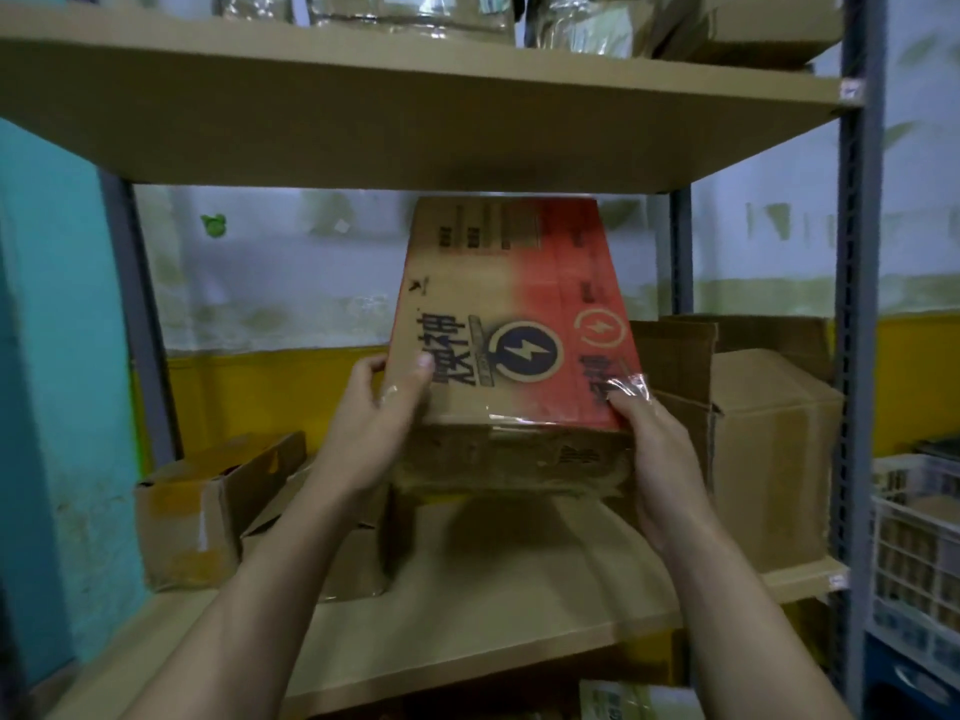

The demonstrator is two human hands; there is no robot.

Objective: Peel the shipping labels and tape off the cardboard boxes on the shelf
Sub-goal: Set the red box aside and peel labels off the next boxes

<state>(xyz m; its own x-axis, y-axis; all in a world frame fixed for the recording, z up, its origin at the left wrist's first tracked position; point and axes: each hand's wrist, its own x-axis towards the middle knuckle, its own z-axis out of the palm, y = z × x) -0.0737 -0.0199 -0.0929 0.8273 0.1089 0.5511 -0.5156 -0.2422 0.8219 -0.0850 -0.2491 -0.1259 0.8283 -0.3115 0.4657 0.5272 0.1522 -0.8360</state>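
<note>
Left hand [374,418] is gripping the printed cardboard box [509,330] over the shelf [467,589]; right hand [660,459] is pinching clear tape [623,392], partly lifted at its lower right corner. Peeling looks barely begun, neighbouring boxes [769,459] waiting.

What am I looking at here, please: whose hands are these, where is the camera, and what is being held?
There is no machine here: a person works with bare hands, and this one picture comes from a camera worn on their head, looking forward and down. The left hand grips the left edge of a red-and-brown printed box, held upright over the shelf board. The right hand pinches a strip of clear tape, partly lifted at the box's lower right corner. Beside it on the shelf stand the left carton and the right carton, both plain cardboard.
</note>
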